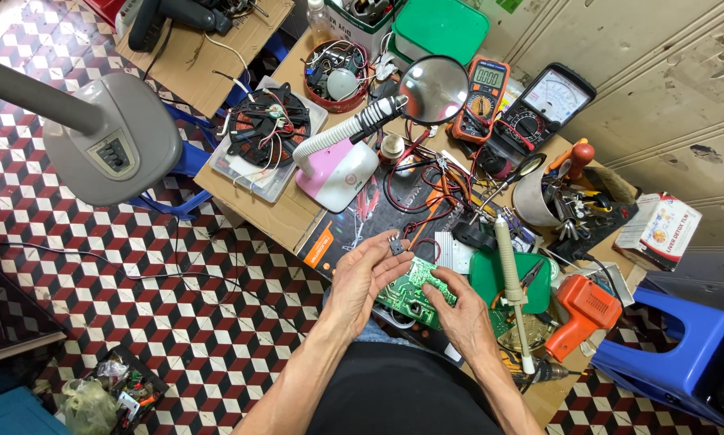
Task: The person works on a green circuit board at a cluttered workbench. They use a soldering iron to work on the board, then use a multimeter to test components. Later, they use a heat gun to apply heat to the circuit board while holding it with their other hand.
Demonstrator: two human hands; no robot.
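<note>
A green circuit board (410, 286) is held between both my hands above my lap, at the near edge of a low cluttered workbench. My left hand (362, 278) cups its left edge, fingers curled toward a small dark part at the board's top corner. On the right end of the board rest the fingertips of my right hand (459, 310), gripping it. A cream soldering iron (510, 282) stands upright just right of my right hand.
On the bench lie a magnifier lamp with pink base (338, 169), an orange digital multimeter (481, 97), a black analog meter (543, 105), red and black leads, an orange drill (581, 310), a tool cup (539, 197). A blue stool (676, 346) stands right; a grey fan head (112, 141) left.
</note>
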